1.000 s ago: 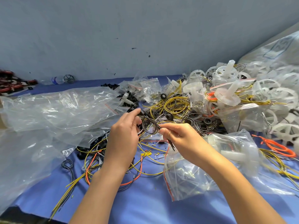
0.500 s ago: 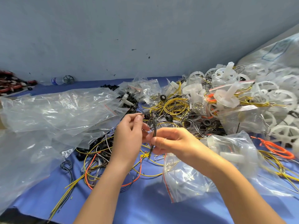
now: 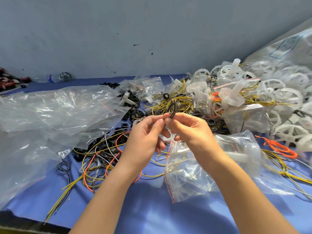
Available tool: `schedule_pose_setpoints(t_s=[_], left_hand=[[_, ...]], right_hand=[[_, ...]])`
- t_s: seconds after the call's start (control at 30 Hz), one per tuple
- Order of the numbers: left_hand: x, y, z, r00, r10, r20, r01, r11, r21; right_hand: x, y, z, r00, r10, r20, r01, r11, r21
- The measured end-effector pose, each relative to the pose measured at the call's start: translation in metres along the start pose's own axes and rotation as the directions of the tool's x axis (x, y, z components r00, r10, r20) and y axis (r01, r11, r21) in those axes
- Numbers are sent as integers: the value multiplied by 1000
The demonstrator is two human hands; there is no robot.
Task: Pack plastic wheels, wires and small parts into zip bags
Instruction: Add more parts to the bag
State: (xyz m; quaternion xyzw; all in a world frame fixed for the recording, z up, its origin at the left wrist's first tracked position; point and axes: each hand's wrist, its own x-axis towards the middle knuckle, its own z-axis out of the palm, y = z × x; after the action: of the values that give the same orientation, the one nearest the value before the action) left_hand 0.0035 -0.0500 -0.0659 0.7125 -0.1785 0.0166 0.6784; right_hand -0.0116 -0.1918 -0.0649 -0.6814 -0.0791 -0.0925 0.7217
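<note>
Wire [image 3: 174,107] loops upward from our fingertips; left grip [image 3: 143,139] and right grip [image 3: 192,130] both pinch it, bag [image 3: 185,179] directly below the right.

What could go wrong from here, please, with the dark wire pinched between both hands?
The dark wire loop, pinched by the left hand and right hand, may spring open if either grip loosens. It hovers over the yellow wires, so a loose end could snag there. The zip bag below lies crumpled; opening it one-handed may be awkward.
</note>
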Motion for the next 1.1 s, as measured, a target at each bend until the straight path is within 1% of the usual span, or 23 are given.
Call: schedule_pose_setpoints(t_s=[0.1,0.17,0.23,0.4,0.5,0.53,0.57,0.6,0.63,0.67,0.7,0.73,0.8,0.83,0.9,0.97,1.03,1.07,1.1], left_hand=[[0,0,-4,999,25,34,-25,1000,0],[0,-2,-6,998,34,58,-37,998,47],[1,-4,-8,998,38,59,-44,993,112],[3,-5,-13,996,86,-8,-82,975,207],[1,-5,-17,996,71,-46,-61,978,197],[1,-6,-21,997,49,-62,-37,981,191],[0,-7,-26,997,19,-76,-5,982,191],[-1,-9,-32,996,-17,-88,34,980,195],[-2,-10,-40,994,-61,-95,79,977,197],[-3,-12,-48,990,-111,-91,128,971,201],[-6,-13,-55,984,-163,-71,175,960,217],[-8,-15,-62,977,-209,-42,213,946,246],[-13,-15,-72,963,-271,5,255,912,322],[-16,-13,-76,958,-287,16,263,896,357],[-18,-9,-81,954,-297,35,257,875,411],[-20,-3,-83,953,-296,68,237,864,444],[-21,2,-80,948,-298,116,209,852,481],[-21,4,-77,943,-303,140,198,846,496],[-22,6,-74,935,-315,162,197,844,500]], right_hand=[[-1,-2,-4,995,69,70,-74,995,64],[-2,-2,-6,983,133,130,-155,973,171],[-2,-2,-9,974,171,151,-205,946,250],[0,-3,-11,975,178,132,-211,925,316],[-1,-4,-11,976,167,142,-204,928,313],[-1,-4,-10,977,162,136,-191,952,240],[-1,-4,-10,984,138,112,-148,986,82],[-2,-2,-10,994,82,77,-69,986,-152],[-2,0,-11,998,-6,63,30,920,-391],[-3,3,-10,992,-88,88,123,809,-574],[-4,4,-10,980,-134,144,197,700,-686],[-6,5,-11,966,-140,218,258,617,-744],[-9,8,-11,928,-82,364,357,481,-801],[-10,9,-11,910,-40,412,389,420,-820],[-12,12,-10,890,22,456,424,329,-844],[-14,15,-8,879,28,475,448,289,-846],[-15,18,-7,875,-1,484,466,270,-843],[-16,19,-7,878,-22,478,465,270,-843],[-16,18,-8,885,-51,463,457,293,-840]])
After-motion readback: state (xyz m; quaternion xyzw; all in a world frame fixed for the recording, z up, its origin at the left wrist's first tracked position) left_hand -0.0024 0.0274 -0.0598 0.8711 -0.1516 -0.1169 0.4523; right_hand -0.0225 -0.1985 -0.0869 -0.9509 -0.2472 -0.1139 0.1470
